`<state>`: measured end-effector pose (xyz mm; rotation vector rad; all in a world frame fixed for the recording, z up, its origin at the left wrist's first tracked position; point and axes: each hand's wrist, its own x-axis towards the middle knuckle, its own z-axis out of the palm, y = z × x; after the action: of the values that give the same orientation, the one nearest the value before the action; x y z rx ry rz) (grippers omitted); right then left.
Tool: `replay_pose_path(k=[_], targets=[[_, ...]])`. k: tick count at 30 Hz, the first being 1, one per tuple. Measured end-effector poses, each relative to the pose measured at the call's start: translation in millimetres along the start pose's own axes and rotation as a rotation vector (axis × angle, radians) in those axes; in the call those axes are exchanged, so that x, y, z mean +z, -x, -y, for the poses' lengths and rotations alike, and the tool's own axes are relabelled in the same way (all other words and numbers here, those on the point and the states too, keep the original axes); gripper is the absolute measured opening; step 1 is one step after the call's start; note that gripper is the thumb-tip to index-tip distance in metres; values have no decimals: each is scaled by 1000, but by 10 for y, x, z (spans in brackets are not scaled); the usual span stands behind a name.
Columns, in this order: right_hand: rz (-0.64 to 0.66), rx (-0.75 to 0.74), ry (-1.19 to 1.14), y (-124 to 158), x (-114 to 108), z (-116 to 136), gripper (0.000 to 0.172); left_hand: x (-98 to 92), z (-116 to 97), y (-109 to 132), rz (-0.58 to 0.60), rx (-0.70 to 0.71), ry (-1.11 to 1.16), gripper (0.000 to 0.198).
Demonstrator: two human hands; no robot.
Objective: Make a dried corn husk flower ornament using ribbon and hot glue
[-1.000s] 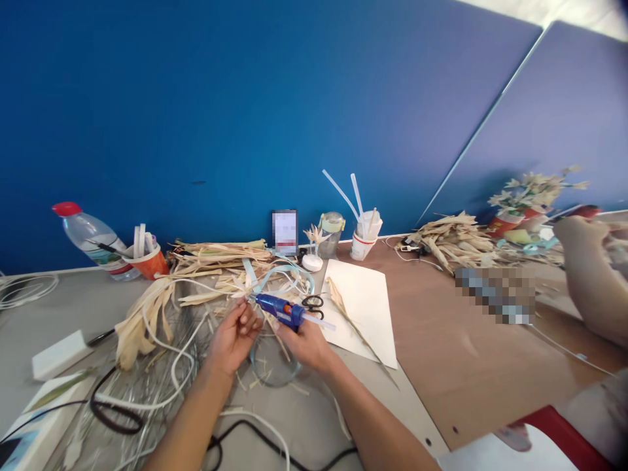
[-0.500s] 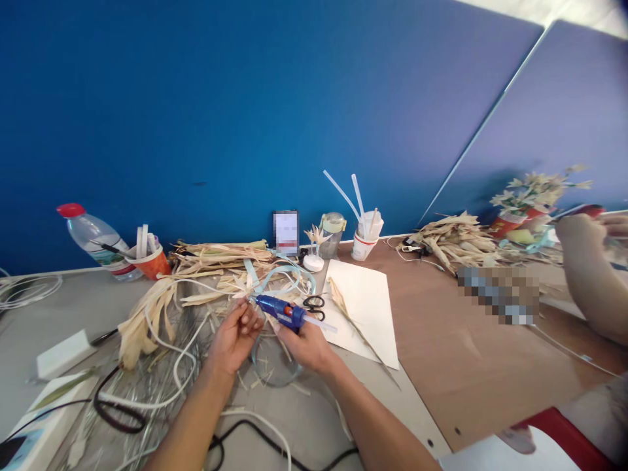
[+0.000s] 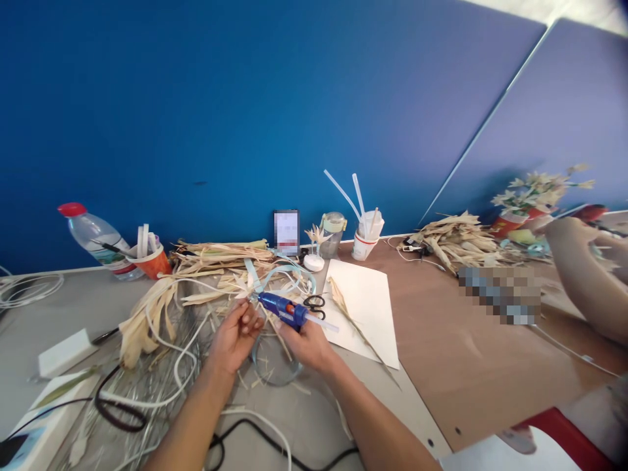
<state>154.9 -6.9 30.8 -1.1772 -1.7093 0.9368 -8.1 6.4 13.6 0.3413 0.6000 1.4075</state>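
Note:
My right hand [image 3: 308, 343] grips a blue hot-glue gun [image 3: 283, 309] with an orange trigger and a clear glue stick poking out behind. The gun's nozzle points left at a small pale husk flower [image 3: 244, 288] pinched in the closed fingers of my left hand [image 3: 234, 337]. Both hands hover over the grey table, above a ring of pale blue ribbon [image 3: 273, 366]. Black scissors [image 3: 314, 303] lie just behind the gun.
Dried husk strips [image 3: 196, 275] are piled behind my hands. A water bottle [image 3: 93, 237], an orange cup [image 3: 150, 261], a white paper sheet [image 3: 366, 307], a cup of glue sticks [image 3: 363, 239] and tangled cables [image 3: 161, 386] surround them. Another person's arm [image 3: 586, 275] works at right.
My hands and the glue gun have barely shifted. The other person's arm at the right has moved slightly.

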Motion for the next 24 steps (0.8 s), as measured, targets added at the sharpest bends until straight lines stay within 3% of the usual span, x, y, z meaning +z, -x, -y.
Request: replay_pose_path(k=[7,24], targets=[[23,-50,15,1,13,0,14,-12,-6,-11,0,6,31,16],[-4,-15,-12,19,33,-14,13,-7,-15,-10,21,9,85,15]])
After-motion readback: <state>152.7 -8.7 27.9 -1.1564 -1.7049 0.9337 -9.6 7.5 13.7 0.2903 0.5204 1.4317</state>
